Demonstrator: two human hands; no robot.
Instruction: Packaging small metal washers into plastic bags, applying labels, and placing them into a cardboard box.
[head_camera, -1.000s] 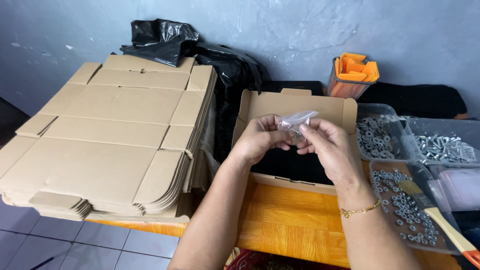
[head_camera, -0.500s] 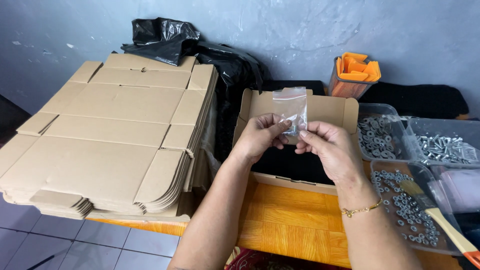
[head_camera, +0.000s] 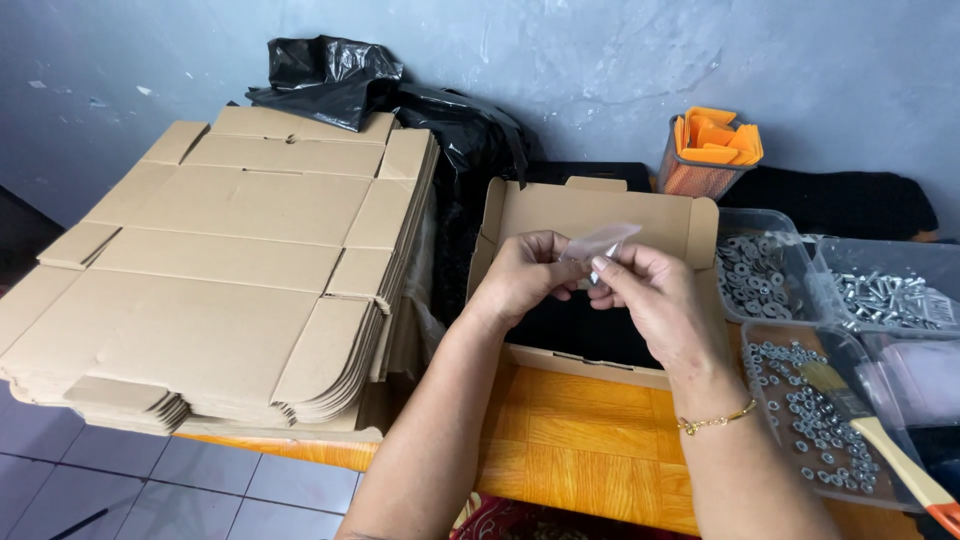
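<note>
Both hands pinch a small clear plastic bag (head_camera: 600, 242), thin and crinkled, holding a metal bolt, above the open brown cardboard box (head_camera: 600, 215). The left hand (head_camera: 525, 280) and right hand (head_camera: 655, 300) grip it with fingertips pressed together. Flat corrugated cardboard sheets (head_camera: 230, 260) lie stacked on the left.

head-worn view, looking down, near table (head_camera: 560, 440)

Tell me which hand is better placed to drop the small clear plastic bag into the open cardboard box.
Probably right. The right hand pinches the small clear plastic bag directly over the open cardboard box; the left hand grips only its edge.
</note>
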